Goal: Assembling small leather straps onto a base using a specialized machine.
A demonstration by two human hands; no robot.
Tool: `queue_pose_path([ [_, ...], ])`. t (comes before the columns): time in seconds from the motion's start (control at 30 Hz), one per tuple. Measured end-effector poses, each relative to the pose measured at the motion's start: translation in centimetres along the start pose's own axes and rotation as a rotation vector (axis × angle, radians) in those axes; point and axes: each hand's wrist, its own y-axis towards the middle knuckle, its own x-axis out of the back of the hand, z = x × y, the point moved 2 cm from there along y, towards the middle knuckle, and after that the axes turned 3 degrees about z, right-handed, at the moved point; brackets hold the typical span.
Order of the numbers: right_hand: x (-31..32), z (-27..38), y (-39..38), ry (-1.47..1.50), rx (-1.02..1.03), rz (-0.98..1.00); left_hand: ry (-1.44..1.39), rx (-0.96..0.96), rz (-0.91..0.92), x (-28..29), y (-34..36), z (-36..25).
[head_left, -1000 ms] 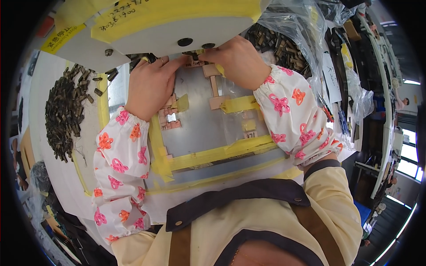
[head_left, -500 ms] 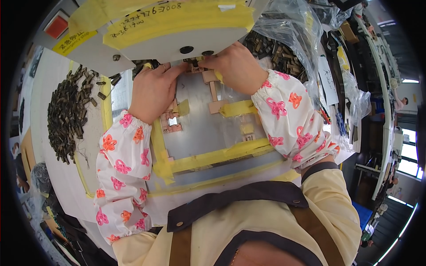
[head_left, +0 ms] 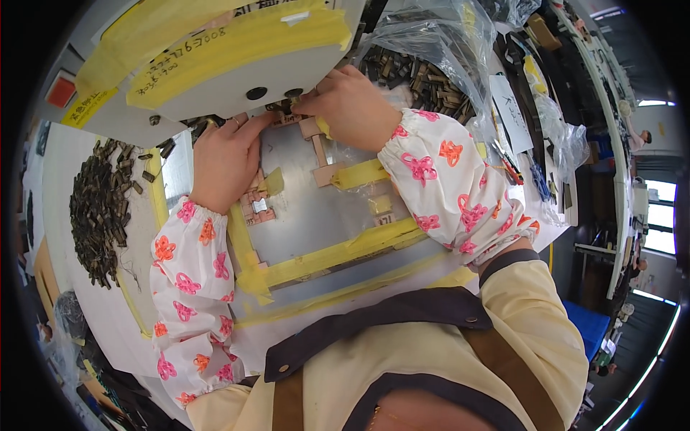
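Note:
My left hand (head_left: 226, 161) reaches under a white machine head (head_left: 208, 82), its index finger stretched to a small block assembly (head_left: 286, 120) at the far edge of a steel plate (head_left: 291, 223). My right hand (head_left: 348, 115) is at the same spot from the right, fingers curled by a small dark part (head_left: 284, 105). Both hands' fingers are closed at their tips' end; what they hold is too small and partly hidden. Pink blocks (head_left: 320, 147) and yellow tape (head_left: 359, 172) lie on the plate.
Piles of small dark pieces lie at left (head_left: 97, 208) and at back right (head_left: 438, 90), the latter beside clear plastic (head_left: 417, 36). A white paper (head_left: 510, 108) and tools (head_left: 512, 169) lie to the right. A red button (head_left: 60, 89) is on the machine's left. People are at far right.
The view has shifted, so the machine and plate appear further left. My hands stay at the same spot under the machine head, with only slight finger movement.

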Motion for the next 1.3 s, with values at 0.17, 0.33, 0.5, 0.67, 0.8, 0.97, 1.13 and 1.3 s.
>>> queue_pose_path([
  [0.17,1.8,0.3,-0.9,0.073,0.007,0.009,-0.038,0.048,-0.059,-0.2,0.2,-0.2],
  [0.33,7.5,-1.9,-3.8,0.298,-0.176,-0.121,0.030,0.119,-0.096,-0.2,-1.0,2.1],
  [0.5,10.3,-2.6,-8.2,0.331,-0.276,0.107,0.359,0.342,-0.002,1.7,-2.2,5.2],
  [0.67,9.3,-1.7,-10.0,0.166,-0.157,0.248,0.407,0.280,0.029,1.1,-1.1,3.3],
  [0.8,8.0,-2.1,-10.3,0.088,-0.079,0.254,0.097,-0.004,-0.102,-0.2,0.1,0.8],
  [0.97,7.6,-2.2,-9.7,0.075,-0.046,0.179,-0.048,-0.008,-0.075,-0.9,0.1,1.0],
  [1.13,8.3,-2.7,-7.6,0.186,-0.075,0.050,0.028,-0.044,-0.126,-0.4,0.3,0.7],
  [1.3,6.5,-1.7,-3.7,0.237,-0.166,0.023,-0.067,-0.028,-0.142,-0.2,0.1,0.5],
])
